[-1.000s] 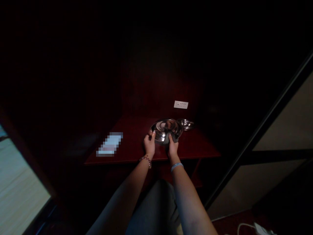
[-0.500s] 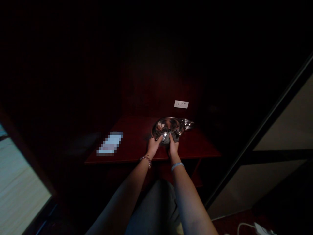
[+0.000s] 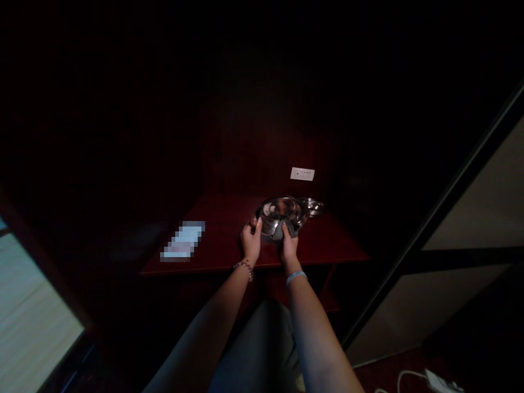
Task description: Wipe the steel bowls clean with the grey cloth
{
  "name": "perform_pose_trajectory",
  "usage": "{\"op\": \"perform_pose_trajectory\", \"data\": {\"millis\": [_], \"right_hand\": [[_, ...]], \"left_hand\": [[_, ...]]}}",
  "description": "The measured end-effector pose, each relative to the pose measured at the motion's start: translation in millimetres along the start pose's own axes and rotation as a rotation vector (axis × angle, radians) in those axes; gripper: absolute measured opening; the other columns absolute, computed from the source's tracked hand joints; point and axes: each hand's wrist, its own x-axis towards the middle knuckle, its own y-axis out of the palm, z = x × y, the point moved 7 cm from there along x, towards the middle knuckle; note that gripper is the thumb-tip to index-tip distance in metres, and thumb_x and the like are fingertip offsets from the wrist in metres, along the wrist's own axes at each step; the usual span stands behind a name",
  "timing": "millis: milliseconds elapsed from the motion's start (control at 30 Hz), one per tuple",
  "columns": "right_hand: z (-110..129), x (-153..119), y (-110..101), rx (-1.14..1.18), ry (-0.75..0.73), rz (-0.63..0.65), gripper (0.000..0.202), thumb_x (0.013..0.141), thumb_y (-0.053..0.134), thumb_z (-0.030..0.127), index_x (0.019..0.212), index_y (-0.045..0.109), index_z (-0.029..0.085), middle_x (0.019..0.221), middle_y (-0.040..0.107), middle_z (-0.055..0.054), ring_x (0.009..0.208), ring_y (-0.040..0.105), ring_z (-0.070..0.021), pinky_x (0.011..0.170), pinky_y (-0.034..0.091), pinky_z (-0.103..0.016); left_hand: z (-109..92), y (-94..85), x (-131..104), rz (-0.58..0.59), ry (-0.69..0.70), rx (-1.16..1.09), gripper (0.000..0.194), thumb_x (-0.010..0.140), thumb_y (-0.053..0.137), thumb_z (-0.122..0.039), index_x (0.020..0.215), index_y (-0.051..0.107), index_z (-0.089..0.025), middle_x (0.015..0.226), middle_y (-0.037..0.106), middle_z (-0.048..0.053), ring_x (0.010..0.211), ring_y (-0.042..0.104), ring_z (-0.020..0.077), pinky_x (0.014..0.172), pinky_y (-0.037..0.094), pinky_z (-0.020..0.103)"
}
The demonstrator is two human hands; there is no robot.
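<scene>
A shiny metal basin is held tilted above the dark red desk, its inside facing me. My left hand grips its near left rim, thumb on the inner side. On the near right rim, my right hand presses a grey cloth against the metal, thumb on top. The fingers beneath the rim are hidden on both hands. Behind the basin to the right, another shiny metal dish rests on the desk, partly covered by the basin.
A blurred-out pale rectangle lies on the desk's left side. A white wall socket is set in the back panel. Dark panels rise on both sides. A power strip with a cord lies on the floor at lower right.
My left hand has shifted a little left and up along the rim, its thumb now pointing up the basin's wall. The right hand with the cloth has barely moved.
</scene>
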Motion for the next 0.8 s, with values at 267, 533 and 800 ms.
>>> {"op": "perform_pose_trajectory", "data": {"millis": [267, 533, 800], "right_hand": [[-5, 2, -2, 0.048, 0.046, -0.01, 0.052, 0.069, 0.075, 0.038, 0.114, 0.069, 0.013, 0.116, 0.073, -0.01, 0.1, 0.069, -0.0205, 0.088, 0.056, -0.033], [-3, -1, 1, 0.061, 0.069, 0.003, 0.053, 0.067, 0.078, 0.037, 0.112, 0.07, 0.012, 0.115, 0.073, -0.011, 0.097, 0.069, -0.0199, 0.087, 0.056, -0.032], [5, -6, 5, 0.028, 0.032, 0.016, 0.054, 0.069, 0.076, 0.039, 0.114, 0.069, 0.011, 0.118, 0.072, -0.011, 0.101, 0.067, -0.0207, 0.09, 0.055, -0.034]], "left_hand": [[8, 34.4, -7, 0.39, 0.008, -0.044, 0.039, 0.076, 0.071, -0.044, 0.1, 0.073, -0.014, 0.105, 0.076, 0.01, 0.1, 0.07, 0.0239, 0.092, 0.052, 0.034], [7, 29.5, -7, 0.315, 0.021, -0.046, 0.035, 0.078, 0.069, -0.04, 0.1, 0.073, -0.014, 0.102, 0.076, 0.01, 0.099, 0.07, 0.0247, 0.091, 0.052, 0.034], [-7, -0.4, -2, 0.005, 0.055, 0.076, 0.035, 0.085, 0.06, -0.048, 0.073, 0.067, -0.015, 0.075, 0.069, 0.006, 0.076, 0.063, 0.0177, 0.074, 0.049, 0.026]]}}
